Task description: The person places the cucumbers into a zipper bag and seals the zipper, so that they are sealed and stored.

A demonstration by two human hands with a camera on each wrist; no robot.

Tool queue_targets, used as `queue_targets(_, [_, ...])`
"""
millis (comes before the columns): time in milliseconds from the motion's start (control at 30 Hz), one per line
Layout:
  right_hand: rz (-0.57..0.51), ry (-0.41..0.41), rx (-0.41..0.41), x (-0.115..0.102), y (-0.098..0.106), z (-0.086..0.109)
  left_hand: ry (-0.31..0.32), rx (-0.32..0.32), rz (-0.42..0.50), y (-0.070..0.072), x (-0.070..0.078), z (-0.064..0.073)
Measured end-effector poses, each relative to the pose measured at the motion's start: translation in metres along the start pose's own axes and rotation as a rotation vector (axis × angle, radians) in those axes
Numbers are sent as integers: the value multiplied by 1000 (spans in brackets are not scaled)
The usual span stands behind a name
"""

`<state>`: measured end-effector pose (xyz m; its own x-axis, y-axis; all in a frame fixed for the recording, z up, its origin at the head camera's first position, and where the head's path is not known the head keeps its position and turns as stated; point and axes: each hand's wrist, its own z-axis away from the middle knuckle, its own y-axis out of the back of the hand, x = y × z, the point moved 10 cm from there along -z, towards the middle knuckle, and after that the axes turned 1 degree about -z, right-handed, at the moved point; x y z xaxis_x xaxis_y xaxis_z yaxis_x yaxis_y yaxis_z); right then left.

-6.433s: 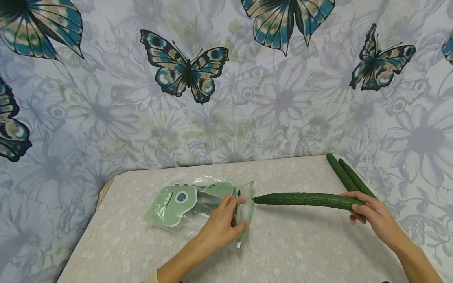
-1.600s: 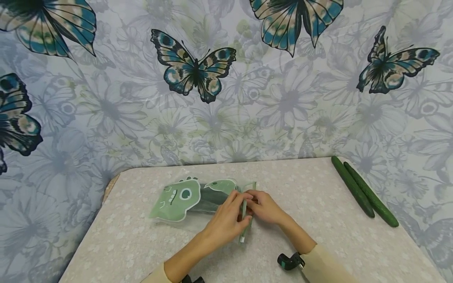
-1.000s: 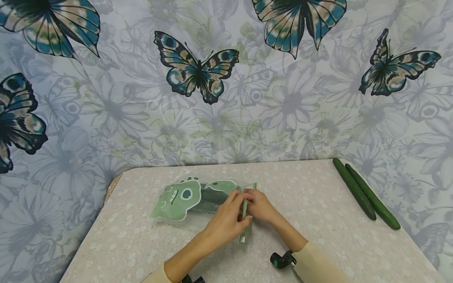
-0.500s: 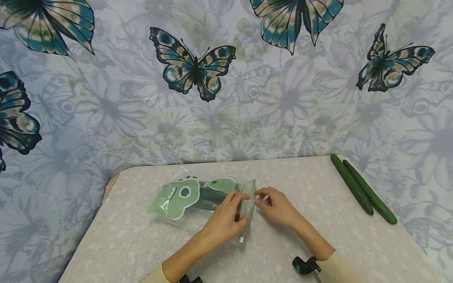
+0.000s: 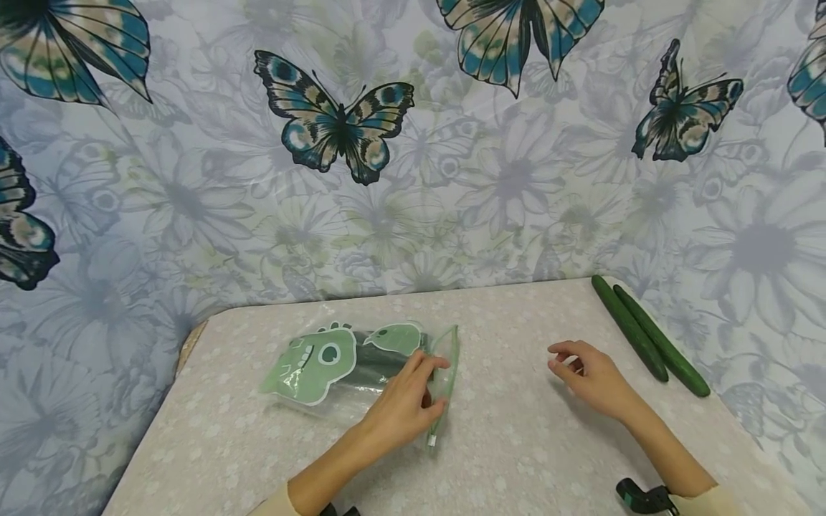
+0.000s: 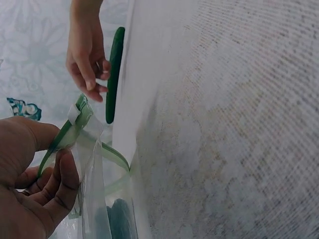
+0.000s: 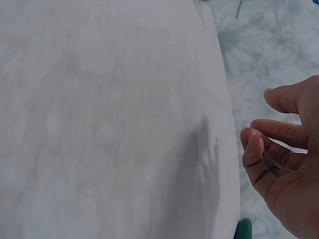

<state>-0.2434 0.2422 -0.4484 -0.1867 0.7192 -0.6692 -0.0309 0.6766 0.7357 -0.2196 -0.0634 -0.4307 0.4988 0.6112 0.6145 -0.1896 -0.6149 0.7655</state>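
A clear zip bag (image 5: pixel 310 369) with a green cartoon print lies on the table, dark green cucumbers showing dimly through its plastic. My left hand (image 5: pixel 396 408) holds the bag's mouth at the right end; in the left wrist view, the thumb and curled fingers grip its green-edged opening (image 6: pixel 62 137), which gapes apart. Out to the right, my right hand (image 5: pixel 594 380) hovers above the table with loosely bent fingers and nothing in them. Two cucumbers (image 5: pixel 629 328) lie side by side just beyond it, apart from the fingers. How many cucumbers the bag contains I cannot tell.
A pale patterned cloth covers the table (image 5: pixel 503 444). Behind it and at both sides hangs a fabric backdrop (image 5: pixel 516 236) with butterflies and flowers. A white zip slider (image 5: pixel 431 441) sits at the near end of the bag's edge.
Earlier my right hand brought a cucumber to the bag's mouth, then worked there beside the left. Now it has drawn away rightward without it. My left hand has stayed at the bag.
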Motion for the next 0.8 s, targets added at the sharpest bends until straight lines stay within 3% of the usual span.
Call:
queue_targets(267, [81, -55, 66, 38, 46, 27, -13, 11, -14, -6, -1, 1])
queue_targets(467, [152, -79, 104, 56, 75, 27, -14, 52, -39, -2, -2, 9])
queue_targets(800, [286, -164, 95, 91, 108, 36, -157, 94, -179, 3, 16, 21])
